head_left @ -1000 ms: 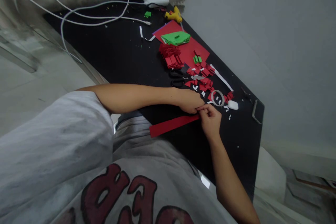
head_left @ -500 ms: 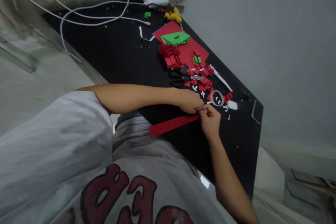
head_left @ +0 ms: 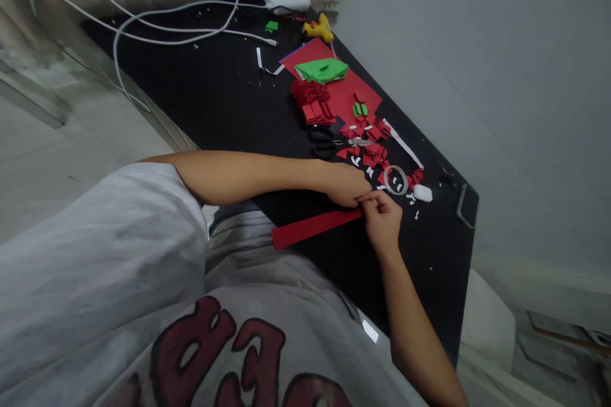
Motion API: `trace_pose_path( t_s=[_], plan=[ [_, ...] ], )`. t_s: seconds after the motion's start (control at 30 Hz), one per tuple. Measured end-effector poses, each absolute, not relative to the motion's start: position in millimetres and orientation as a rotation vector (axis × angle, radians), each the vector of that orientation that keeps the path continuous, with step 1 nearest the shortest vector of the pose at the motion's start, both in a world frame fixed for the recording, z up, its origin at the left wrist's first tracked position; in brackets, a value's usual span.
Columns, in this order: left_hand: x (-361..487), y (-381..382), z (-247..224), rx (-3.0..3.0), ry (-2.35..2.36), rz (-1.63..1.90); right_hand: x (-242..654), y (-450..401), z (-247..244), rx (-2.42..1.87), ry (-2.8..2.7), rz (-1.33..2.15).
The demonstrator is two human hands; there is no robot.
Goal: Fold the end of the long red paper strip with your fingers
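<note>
At left, jutting past the near edge of the black tabletop: the free end of a long, flat, red paper strip, slanting slightly away from there. Beyond the strip: a dense cluster of folded red paper and, farther off, a flat stack of folded green paper. Just beyond the strip's right part, curled: the left hand, with fingers largely hidden; cannot tell whether grasping paper. Farther beyond the strip: black-handled scissors with metal blades, among scattered small red folded paper pieces. At the strip's right end, pinching it between thumb and fingers: the right hand, touching the left at the fingertips. Past that end, rightward: a pale ring-shaped roll, a rounded white plastic case and, farthest, a dark flat phone.

Probably folding or creasing the strip's right end, judging by the meeting fingertips. Seems to call next for a firm pinch and even edges.

Compared with half a second earlier, barely changed: same pinch, same slant of the strip, only a slight shift of the whole view.
</note>
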State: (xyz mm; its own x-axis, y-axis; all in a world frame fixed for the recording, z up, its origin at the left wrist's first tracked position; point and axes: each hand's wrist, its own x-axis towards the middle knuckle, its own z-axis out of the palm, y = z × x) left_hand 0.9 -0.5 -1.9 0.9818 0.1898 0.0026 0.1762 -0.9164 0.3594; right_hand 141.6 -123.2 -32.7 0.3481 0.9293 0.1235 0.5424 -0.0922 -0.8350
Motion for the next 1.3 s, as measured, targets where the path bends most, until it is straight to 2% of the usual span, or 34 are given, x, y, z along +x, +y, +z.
trace_pose_path(
  t_s=[1.3],
  plan=[
    [-0.3, -1.1, -3.1, 2.777, 0.259, 0.049, 144.1, -123.1, -36.4, -1.763, -1.305, 0.570]
  ],
)
